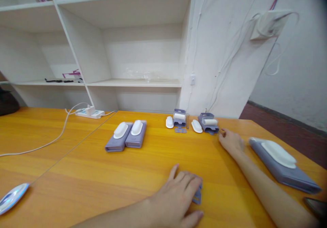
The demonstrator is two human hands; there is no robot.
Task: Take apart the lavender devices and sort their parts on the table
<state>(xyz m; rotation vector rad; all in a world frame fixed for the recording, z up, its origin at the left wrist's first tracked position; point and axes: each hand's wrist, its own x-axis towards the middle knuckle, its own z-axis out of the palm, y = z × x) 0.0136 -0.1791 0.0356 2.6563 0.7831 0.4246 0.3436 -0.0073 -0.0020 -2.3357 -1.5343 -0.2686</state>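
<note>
My left hand [177, 195] lies palm down near the front of the table, fingers stretched and spread. It partly covers a flat purple-grey plastic piece with cut-outs [197, 196]. Farther off to the right, my right hand [231, 142] is closed with its fingertips at a small brown piece [223, 132], too small to make out. Just left of it is a purple-grey plastic housing [212, 130] with a white roller [210, 122] in it. Beside that lies a white oval part [196, 126].
A second housing [180, 123] has another white oval part [169, 122] and a thin wire piece [187, 121] beside it. Two purple-grey boxes with white tops [116, 142] [135, 139] stand left; a larger-looking one [278, 170] is right. A power strip [90, 112] lies behind.
</note>
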